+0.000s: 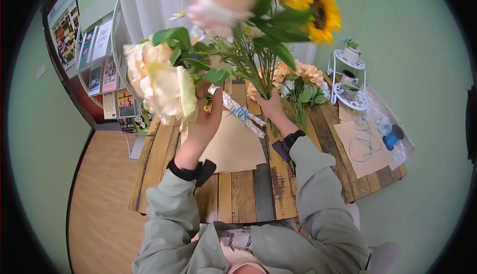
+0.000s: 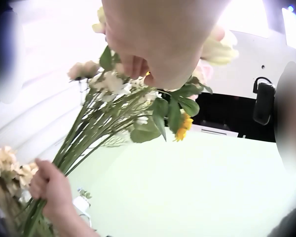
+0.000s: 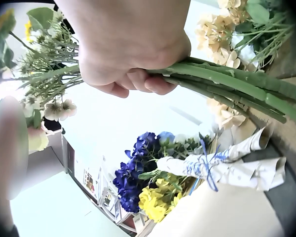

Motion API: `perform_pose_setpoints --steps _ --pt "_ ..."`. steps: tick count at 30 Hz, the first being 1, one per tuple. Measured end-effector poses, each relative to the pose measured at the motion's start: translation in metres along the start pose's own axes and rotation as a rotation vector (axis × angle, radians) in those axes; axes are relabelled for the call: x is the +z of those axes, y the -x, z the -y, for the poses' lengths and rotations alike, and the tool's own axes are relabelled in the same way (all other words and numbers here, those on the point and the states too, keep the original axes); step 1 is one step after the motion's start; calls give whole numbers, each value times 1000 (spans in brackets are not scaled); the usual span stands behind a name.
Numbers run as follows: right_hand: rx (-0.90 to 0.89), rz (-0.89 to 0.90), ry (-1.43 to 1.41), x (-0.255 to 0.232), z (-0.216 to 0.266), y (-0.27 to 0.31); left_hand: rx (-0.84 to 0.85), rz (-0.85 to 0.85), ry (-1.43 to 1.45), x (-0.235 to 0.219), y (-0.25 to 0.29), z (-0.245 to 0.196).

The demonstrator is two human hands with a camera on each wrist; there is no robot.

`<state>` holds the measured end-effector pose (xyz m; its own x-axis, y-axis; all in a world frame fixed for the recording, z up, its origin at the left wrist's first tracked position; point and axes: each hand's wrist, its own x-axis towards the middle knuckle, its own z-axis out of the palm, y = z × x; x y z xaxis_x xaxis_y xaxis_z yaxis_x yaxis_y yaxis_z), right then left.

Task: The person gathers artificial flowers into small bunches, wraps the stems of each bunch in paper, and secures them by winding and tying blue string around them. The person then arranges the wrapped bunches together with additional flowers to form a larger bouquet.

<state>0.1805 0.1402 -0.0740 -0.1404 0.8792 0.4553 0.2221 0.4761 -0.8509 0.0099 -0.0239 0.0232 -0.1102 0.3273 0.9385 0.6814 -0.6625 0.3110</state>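
The head camera looks forward and steeply down on the bench (image 1: 211, 197), taking in both sleeves (image 1: 171, 209). The left wrist camera sits close to the left hand (image 2: 158, 44), which fills the top, and faces past the stems (image 2: 84, 143) toward a pale wall (image 2: 187, 173). The right wrist camera, equally near the right hand (image 3: 135, 42), shares the paper-wrapped bunch (image 3: 212, 168) with the head view. All three views catch the stems.

Room to pass lies at lower centre of the head view, between the grey-green sleeves (image 1: 174, 214), over the wooden table (image 1: 243, 194). The held bouquet (image 1: 253, 55) blocks the upper centre; peach flowers (image 1: 310, 75) and a white tiered stand (image 1: 354, 104) obstruct the upper right.
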Motion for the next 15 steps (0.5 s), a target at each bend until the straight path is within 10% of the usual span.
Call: perform_pose_setpoints --steps 3,4,5,10,13,15 --pt "-37 -18 1 -11 -2 -9 -315 218 330 10 24 0" --pt "-461 -198 134 -1 -43 -24 -238 294 -82 13 31 10" --pt "-464 -199 144 -5 -44 -25 -154 359 -494 16 41 21" --pt "-389 -111 32 10 -41 -7 -238 350 -347 14 48 21" --pt "-344 -47 -47 -142 -148 190 -302 346 -253 -21 88 21" --pt "-306 -8 -95 -137 -134 150 -344 349 -183 -38 103 25"
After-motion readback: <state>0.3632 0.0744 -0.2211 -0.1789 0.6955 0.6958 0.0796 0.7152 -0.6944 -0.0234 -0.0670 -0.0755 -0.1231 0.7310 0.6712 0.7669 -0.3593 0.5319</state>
